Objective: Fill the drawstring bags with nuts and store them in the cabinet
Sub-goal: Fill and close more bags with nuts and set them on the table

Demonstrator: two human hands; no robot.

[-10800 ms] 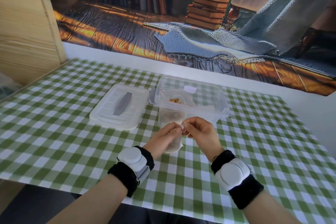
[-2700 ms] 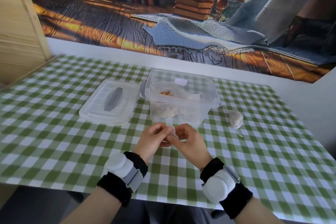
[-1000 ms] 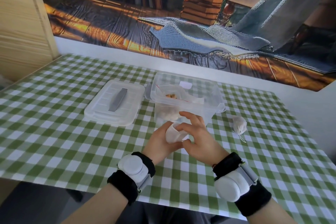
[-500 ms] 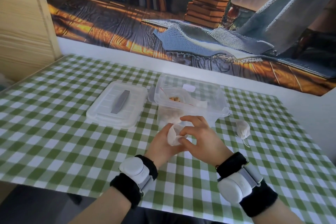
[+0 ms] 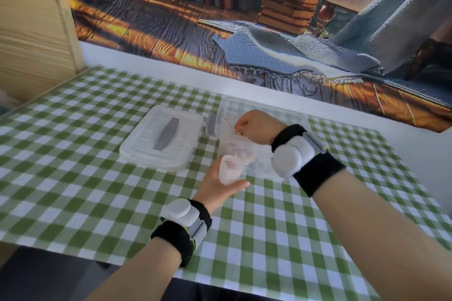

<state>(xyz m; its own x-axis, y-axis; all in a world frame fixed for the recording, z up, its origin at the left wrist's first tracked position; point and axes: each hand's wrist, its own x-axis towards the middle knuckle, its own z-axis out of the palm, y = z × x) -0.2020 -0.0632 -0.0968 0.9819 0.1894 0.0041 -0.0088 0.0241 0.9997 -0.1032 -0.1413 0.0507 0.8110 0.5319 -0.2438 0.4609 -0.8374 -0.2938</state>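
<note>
Nearest the table edge, two bare forearms reached in over the green-and-white checked tablecloth [image 5: 73, 178], each w/ a black strap carrying a white pod: left wristband [image 5: 182, 222], right wristband [image 5: 303, 156].

The left hand [image 5: 212, 184] hung just above the cloth, right in front of the clear plastic container [image 5: 247, 102]. It gripped a small white drawstring bag [image 5: 228, 171], fingers curled behind it and thumb [image 5: 238, 184] across the front, w/ the bag's mouth up and open. The bag was just beside the container's near wall; touching or not, couldn't tell.

The right hand [image 5: 254, 126] was down inside the container, knuckles up, fingers curled under. The tips were hidden, so couldn't tell what, if anything, they held. A thin red thread [image 5: 226, 121] ran just left of that hand. Pale lumps, approx. nut-coloured, showed blurred through the container's front wall.

To the left of the container, just beside it, the container lid [image 5: 146, 151] lay flat on the cloth, grey handle [image 5: 168, 133] on top.

Further back on the left stood the pale wooden cabinet [image 5: 31, 32], its side panel at the table's far corner. Behind the table ran a white ledge, then a wall mural [image 5: 269, 44] of floorboards, stacked books and a grey knitted blanket.
</note>
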